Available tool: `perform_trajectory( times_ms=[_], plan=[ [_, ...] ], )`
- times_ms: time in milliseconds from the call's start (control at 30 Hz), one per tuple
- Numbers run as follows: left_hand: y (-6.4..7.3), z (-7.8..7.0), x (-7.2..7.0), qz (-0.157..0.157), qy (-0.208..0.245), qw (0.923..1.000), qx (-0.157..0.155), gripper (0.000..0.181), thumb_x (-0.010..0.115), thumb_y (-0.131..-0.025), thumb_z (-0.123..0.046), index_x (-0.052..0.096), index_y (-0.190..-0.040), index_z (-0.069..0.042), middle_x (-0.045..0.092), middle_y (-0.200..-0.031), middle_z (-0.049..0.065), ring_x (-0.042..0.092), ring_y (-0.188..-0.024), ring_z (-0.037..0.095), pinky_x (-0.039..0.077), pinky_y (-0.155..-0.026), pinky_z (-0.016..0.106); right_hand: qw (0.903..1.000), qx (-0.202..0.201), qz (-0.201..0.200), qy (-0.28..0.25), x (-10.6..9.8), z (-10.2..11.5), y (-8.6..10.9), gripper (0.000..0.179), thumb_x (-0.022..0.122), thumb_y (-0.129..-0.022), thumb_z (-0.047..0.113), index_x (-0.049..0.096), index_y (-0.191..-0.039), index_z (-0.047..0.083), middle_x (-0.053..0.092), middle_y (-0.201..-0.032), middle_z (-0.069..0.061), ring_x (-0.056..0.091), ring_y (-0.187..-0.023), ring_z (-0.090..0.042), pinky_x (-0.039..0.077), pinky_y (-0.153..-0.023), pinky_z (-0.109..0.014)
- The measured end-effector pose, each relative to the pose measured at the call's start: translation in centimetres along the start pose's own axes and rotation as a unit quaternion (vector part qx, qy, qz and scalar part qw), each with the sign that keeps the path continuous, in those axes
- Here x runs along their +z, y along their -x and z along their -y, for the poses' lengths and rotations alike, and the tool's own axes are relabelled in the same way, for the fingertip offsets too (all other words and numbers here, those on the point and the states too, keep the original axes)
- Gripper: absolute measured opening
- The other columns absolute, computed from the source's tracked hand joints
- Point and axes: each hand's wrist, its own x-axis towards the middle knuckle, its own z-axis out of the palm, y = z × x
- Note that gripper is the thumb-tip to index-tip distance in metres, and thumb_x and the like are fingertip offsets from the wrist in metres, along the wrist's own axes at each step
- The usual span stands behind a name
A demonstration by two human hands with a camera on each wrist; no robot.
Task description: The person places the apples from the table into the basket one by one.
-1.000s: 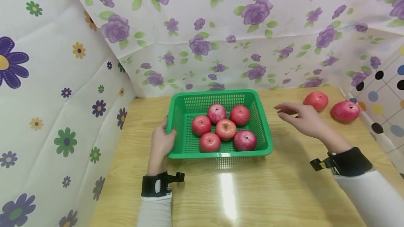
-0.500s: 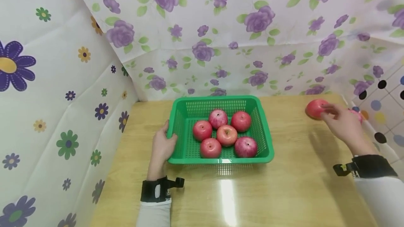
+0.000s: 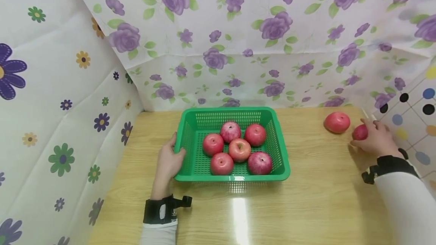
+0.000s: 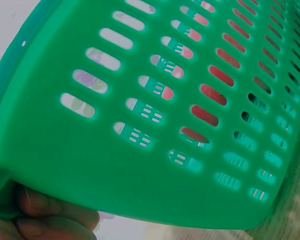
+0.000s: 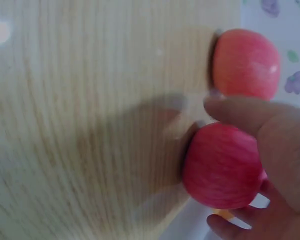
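Note:
A green plastic basket (image 3: 185, 154) with slotted walls holds several red and pinkish apples, one of them a paler apple (image 3: 239, 150) in the middle. My left hand (image 3: 169, 160) grips the basket's left rim; in the left wrist view its curled fingers (image 4: 60, 215) show below the green wall. Over at the far right, my right hand (image 3: 376, 139) is spread around a dark red apple (image 5: 222, 167) on the table. Its thumb passes on one side and its fingers on the other, with small gaps to the apple's skin in the right wrist view.
Just left of the right hand, a lighter red apple (image 3: 337, 122) lies near the table's back edge. Flowered sheeting (image 3: 218, 59) hangs behind and to the left of the wooden table (image 3: 306, 199). A dotted sheet (image 3: 413, 124) borders it on the right.
My right hand has moved right from beside the basket, past the lighter apple, to the dark red apple. The left hand stays on the basket's rim.

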Motion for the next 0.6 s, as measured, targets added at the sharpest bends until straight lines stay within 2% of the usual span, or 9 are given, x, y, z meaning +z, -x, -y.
perform_trajectory(
  times_ms=[133, 233, 267, 367, 467, 600],
  plan=[
    [0.2, 0.1, -0.2, 0.001, -0.002, 1.0000, -0.001, 0.070, 0.056, -0.093, -0.009, 0.026, -0.156, -0.006, 0.042, -0.148, 0.023, 0.066, -0.073, 0.030, 0.060, -0.057, 0.034, 0.9993, 0.036, -0.001, 0.005, -0.6, 2.3, 1.6, 0.086, 0.072, -0.086, 0.038, 0.030, -0.148, -0.004, 0.017, -0.129, -0.050, 0.019, -0.109, -0.068, 0.033, -0.080, -0.083],
    [0.7, 0.4, -0.5, -0.003, -0.005, 1.0000, -0.005, 0.070, 0.056, -0.093, -0.009, 0.026, -0.156, -0.006, 0.041, -0.150, 0.022, 0.065, -0.072, 0.028, 0.059, -0.057, 0.035, 0.9982, 0.053, 0.021, -0.016, -1.9, 5.1, 3.5, 0.085, 0.074, -0.084, 0.041, 0.033, -0.140, -0.008, 0.015, -0.126, -0.051, 0.021, -0.105, -0.067, 0.036, -0.076, -0.081],
    [0.7, 0.5, -0.6, -0.006, -0.009, 0.9999, -0.004, 0.070, 0.056, -0.093, -0.009, 0.026, -0.156, -0.006, 0.041, -0.150, 0.022, 0.064, -0.071, 0.027, 0.059, -0.057, 0.035, 0.9977, 0.057, 0.027, -0.025, -2.0, 5.6, 3.8, 0.085, 0.074, -0.084, 0.041, 0.032, -0.137, -0.010, 0.018, -0.124, -0.050, 0.023, -0.105, -0.065, 0.037, -0.076, -0.080],
    [0.7, 0.6, -0.6, -0.011, -0.016, 0.9998, 0.000, 0.069, 0.057, -0.093, -0.010, 0.027, -0.155, -0.007, 0.042, -0.149, 0.022, 0.065, -0.078, 0.027, 0.060, -0.059, 0.036, 0.9957, 0.060, 0.043, -0.056, -1.9, 6.0, 4.4, 0.089, 0.073, -0.085, 0.047, 0.029, -0.137, -0.011, 0.024, -0.125, -0.048, 0.030, -0.105, -0.062, 0.040, -0.078, -0.078],
    [0.4, 0.5, -0.4, -0.014, -0.022, 0.9996, 0.006, 0.069, 0.057, -0.092, -0.010, 0.028, -0.155, -0.007, 0.043, -0.148, 0.021, 0.065, -0.087, 0.027, 0.060, -0.062, 0.038, 0.9956, 0.056, 0.030, -0.069, -1.1, 5.2, 4.4, 0.088, 0.072, -0.086, 0.048, 0.030, -0.136, -0.011, 0.037, -0.120, -0.043, 0.039, -0.103, -0.058, 0.043, -0.081, -0.074],
    [-0.1, 0.2, 0.1, -0.016, -0.016, 0.9997, 0.011, 0.069, 0.058, -0.092, -0.010, 0.029, -0.155, -0.008, 0.044, -0.148, 0.020, 0.065, -0.092, 0.028, 0.060, -0.065, 0.040, 0.9962, 0.060, 0.009, -0.062, -0.8, 4.3, 4.6, 0.093, 0.071, -0.085, 0.053, 0.029, -0.137, -0.011, 0.038, -0.120, -0.043, 0.039, -0.103, -0.058, 0.042, -0.081, -0.073]
  ],
)
